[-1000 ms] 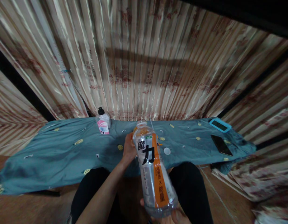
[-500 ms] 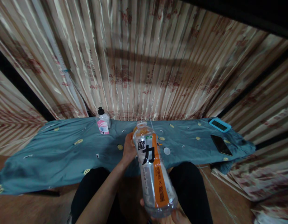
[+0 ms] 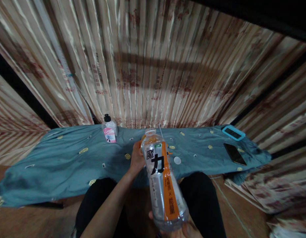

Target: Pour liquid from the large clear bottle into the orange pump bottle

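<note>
A large clear plastic drink bottle (image 3: 156, 185) with a silver and orange label tilts over my lap, its mouth pointing away from me. My left hand (image 3: 138, 157) is closed at the left of its shoulder, fingers mostly hidden behind it. Something orange shows beside the bottle's neck and at its right edge; its kind is hidden. Below, my right hand (image 3: 189, 230) grips the bottle's base from underneath, thumb on the right side. A small round white disc (image 3: 177, 160) lies on the cloth just right of the bottle.
A blue-green patterned cloth (image 3: 68, 162) covers the bench. On it stand a pump bottle (image 3: 109, 130) with a pink label at left, and at right a light-blue framed device (image 3: 233, 133) and a dark phone (image 3: 234, 154). Patterned curtains (image 3: 153, 76) hang behind.
</note>
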`<state>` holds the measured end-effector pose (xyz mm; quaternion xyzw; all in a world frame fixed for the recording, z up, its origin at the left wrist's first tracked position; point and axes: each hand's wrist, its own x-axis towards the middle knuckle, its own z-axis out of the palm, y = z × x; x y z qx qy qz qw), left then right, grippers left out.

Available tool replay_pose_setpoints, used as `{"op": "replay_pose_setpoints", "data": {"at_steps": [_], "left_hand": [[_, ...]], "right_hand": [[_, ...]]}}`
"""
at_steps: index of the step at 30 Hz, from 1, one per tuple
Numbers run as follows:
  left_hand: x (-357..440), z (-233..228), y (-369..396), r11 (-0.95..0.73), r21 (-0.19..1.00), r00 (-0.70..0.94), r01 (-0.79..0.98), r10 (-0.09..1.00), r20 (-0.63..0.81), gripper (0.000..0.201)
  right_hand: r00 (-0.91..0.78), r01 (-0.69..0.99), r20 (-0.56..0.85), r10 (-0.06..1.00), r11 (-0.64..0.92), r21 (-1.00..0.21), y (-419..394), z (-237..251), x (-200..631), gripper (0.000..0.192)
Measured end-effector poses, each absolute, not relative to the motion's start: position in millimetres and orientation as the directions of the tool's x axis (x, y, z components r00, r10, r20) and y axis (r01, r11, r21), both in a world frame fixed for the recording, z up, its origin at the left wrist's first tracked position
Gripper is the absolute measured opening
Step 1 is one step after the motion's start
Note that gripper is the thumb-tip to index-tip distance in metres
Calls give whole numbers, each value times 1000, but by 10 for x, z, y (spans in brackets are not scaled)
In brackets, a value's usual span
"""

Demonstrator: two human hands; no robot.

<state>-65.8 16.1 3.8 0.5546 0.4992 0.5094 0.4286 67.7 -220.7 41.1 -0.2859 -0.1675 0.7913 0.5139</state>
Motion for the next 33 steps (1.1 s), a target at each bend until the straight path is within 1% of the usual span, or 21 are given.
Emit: {"op": "replay_pose_setpoints", "data": {"at_steps": [2, 5, 10, 13, 16, 20, 24, 29, 33], "left_hand": [[-656, 49, 160, -135, 984, -25, 118, 990, 139, 43], [-651, 27, 168, -126, 985, -41, 121, 990, 132, 47], [-629, -32, 184, -131, 984, -76, 120, 987, 141, 46], [-617, -28, 186, -130, 984, -88, 121, 986, 141, 42], [-612, -5, 183, -129, 983, -88, 127, 986, 141, 39], [-613, 9, 173, -115, 985, -92, 130, 988, 128, 42], [-628, -2, 172, -117, 985, -81, 126, 988, 128, 44], [-653, -38, 188, -141, 983, -62, 121, 987, 150, 40], [-659, -55, 194, -147, 983, -53, 106, 987, 153, 44]], "right_hand": [[-308, -717, -292, 906, -422, -554, -2199, 391, 670, 103], [-313, -710, -296, 902, -430, -558, -2199, 365, 671, 107], [-335, -710, -272, 902, -432, -556, -2206, 376, 678, 105], [-338, -706, -277, 900, -437, -558, -2200, 399, 678, 108], [-331, -709, -273, 903, -429, -560, -2202, 424, 677, 105], [-330, -714, -281, 901, -433, -550, -2212, 448, 668, 101], [-325, -710, -276, 905, -426, -561, -2206, 435, 660, 102], [-321, -703, -279, 905, -425, -570, -2194, 406, 670, 103], [-323, -705, -281, 904, -428, -566, -2204, 406, 672, 105]]}}
